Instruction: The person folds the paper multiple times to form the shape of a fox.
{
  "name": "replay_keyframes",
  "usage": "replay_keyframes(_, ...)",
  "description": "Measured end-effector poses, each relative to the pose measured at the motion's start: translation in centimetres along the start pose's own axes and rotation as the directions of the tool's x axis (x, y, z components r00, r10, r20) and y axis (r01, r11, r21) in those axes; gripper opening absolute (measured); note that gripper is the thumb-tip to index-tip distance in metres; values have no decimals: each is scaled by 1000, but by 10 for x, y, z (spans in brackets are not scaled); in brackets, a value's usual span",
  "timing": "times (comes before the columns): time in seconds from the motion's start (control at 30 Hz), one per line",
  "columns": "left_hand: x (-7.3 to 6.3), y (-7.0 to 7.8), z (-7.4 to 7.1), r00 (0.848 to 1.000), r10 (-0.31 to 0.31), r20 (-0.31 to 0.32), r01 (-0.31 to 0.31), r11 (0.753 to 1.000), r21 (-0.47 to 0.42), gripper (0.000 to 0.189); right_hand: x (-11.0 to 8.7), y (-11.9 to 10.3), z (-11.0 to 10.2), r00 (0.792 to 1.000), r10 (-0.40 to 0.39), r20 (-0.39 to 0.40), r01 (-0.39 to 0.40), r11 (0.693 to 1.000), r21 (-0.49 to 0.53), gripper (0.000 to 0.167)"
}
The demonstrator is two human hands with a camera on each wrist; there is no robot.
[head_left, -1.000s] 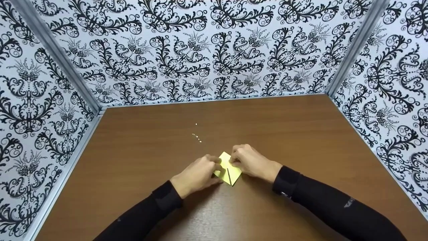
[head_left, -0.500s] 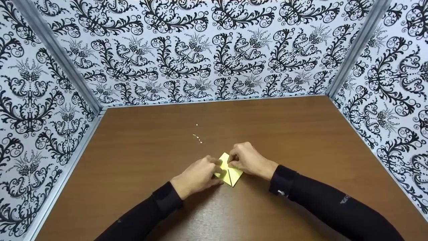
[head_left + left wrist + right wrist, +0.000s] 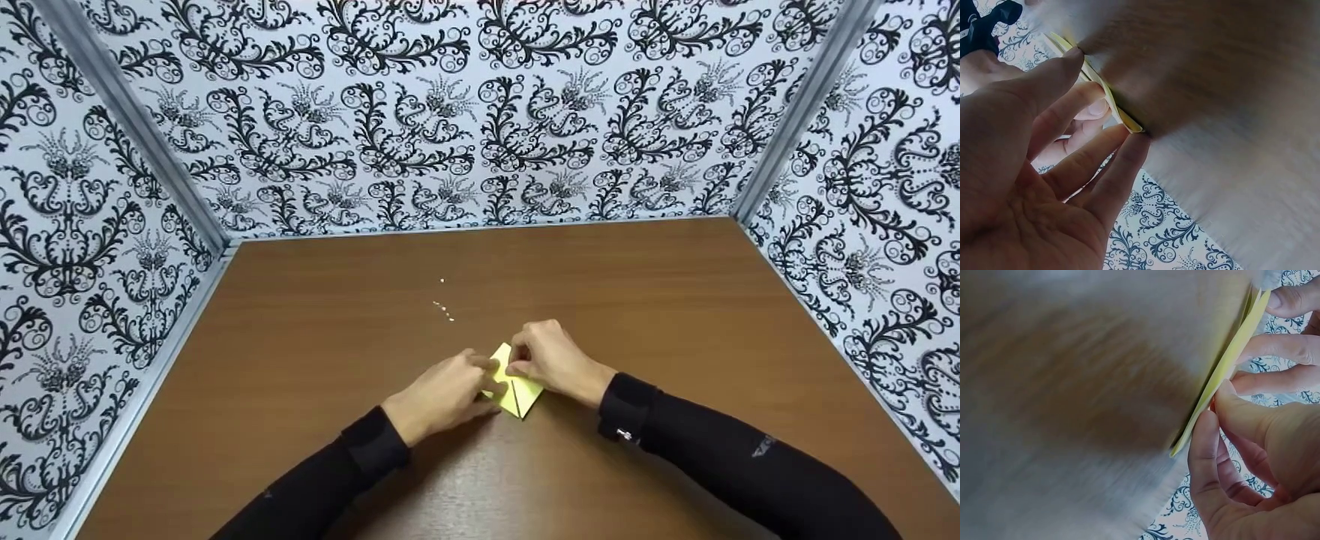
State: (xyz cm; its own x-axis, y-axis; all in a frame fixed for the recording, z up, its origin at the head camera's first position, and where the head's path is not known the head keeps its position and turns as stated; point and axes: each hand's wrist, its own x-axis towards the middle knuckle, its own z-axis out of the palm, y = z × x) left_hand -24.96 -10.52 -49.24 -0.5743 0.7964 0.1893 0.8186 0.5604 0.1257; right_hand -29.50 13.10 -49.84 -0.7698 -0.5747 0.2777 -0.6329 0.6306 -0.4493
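Note:
A yellow piece of folded paper (image 3: 529, 391) lies on the table in a diamond shape, a dark slit running from its middle to its near corner. In the left wrist view the paper (image 3: 1107, 94) shows edge-on, with slightly raised layers. The left hand (image 3: 448, 390) presses on its left side with fingertips spread, the thumb near the lower edge. From the right, the right hand (image 3: 559, 360) has thumb and index finger close together at the paper's middle, the other fingers curled. In the right wrist view these two fingertips touch the paper (image 3: 1223, 371); what they pinch is partly hidden.
Small white specks (image 3: 444, 309) lie on the brown wooden table (image 3: 337, 300) beyond the hands. Patterned white panels (image 3: 480, 112) with black scrolls and grey metal posts (image 3: 806, 105) close off the back and both sides.
The right hand has shifted a little left over the paper, its thumb and index finger coming together at the middle. The left hand has hardly moved.

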Motion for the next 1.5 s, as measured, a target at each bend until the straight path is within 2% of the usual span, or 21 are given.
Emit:
replay_keyframes(0.13,0,-4,-4,1000,-4,24,4,999,-36,19,1,0,1,1000,-16,7,16,1000,-9,17)
replay_keyframes(0.2,0,-8,-7,1000,-15,28,17,996,-83,21,1,0,2,1000,-28,9,28,1000,-13,17)
replay_keyframes(0.33,2,-18,-12,999,-48,-10,45,980,-191,19,2,0,2,999,-34,16,34,999,-6,15)
replay_keyframes(0.4,4,-24,-13,997,-74,-27,67,976,-206,14,2,0,1,999,-31,14,31,999,-6,14)
replay_keyframes(0.53,12,-34,-12,993,-113,-39,107,987,-121,15,1,0,1,1000,-14,13,14,1000,-6,16)
replay_keyframes(0.7,19,-39,-7,997,-80,0,80,997,-10,20,0,-1,2,1000,2,24,-2,1000,-5,15)
replay_keyframes(0.8,20,-38,-4,998,-64,0,64,997,33,19,0,-2,2,1000,3,28,-3,1000,-8,15)
replay_keyframes(1.13,21,-39,-3,999,-34,-4,34,994,104,23,1,-2,2,999,24,45,-24,1000,-14,18)
replay_keyframes(1.27,19,-41,-2,1000,20,-7,-18,982,190,23,1,-2,2,999,16,39,-15,1000,-16,17)
replay_keyframes(1.37,17,-42,-2,998,62,-11,-56,961,271,22,1,-1,3,999,11,31,-10,1000,-20,17)
replay_keyframes(1.5,17,-41,-3,997,81,-18,-71,944,323,20,1,-1,3,1000,2,27,-2,1000,-19,16)
